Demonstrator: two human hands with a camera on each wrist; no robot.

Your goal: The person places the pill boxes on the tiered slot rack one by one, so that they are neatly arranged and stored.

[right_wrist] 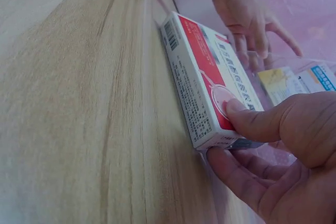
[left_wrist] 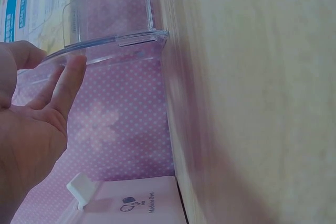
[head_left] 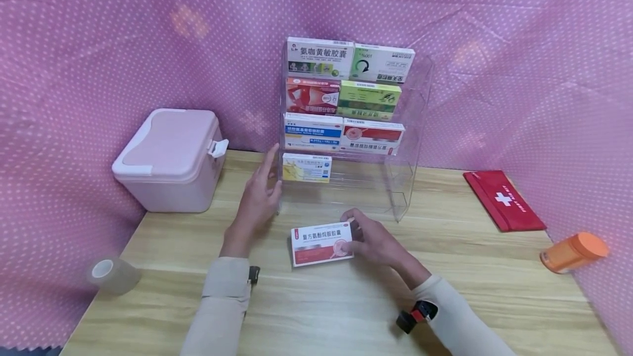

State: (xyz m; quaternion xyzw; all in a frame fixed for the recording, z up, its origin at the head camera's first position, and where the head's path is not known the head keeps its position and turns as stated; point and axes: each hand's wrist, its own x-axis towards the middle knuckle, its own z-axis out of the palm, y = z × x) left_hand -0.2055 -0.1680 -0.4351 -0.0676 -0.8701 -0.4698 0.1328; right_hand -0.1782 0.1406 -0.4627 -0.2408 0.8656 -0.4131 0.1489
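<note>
My right hand (head_left: 378, 240) pinches a white and red medicine box (head_left: 321, 251) by its right end, thumb on the printed face, fingers beneath. The right wrist view shows the box (right_wrist: 197, 82) tilted close over the table; whether an edge touches the wood I cannot tell. A clear tiered display rack (head_left: 366, 180) stands behind it, holding several medicine boxes in rows. Its lowest tier has one yellow and white box (head_left: 306, 169) at the left. Against the rack's left side rests my left hand (head_left: 257, 196), fingers mostly straight and spread; the left wrist view shows fingertips (left_wrist: 77, 64) at the clear panel.
A pink medicine chest (head_left: 168, 163) with a white latch stands at back left. Near the left table edge is a roll of tape (head_left: 116, 276). To the right lie a red first aid pouch (head_left: 504, 200) and an orange bottle (head_left: 571, 252). Pink dotted cloth (head_left: 237, 26) hangs behind.
</note>
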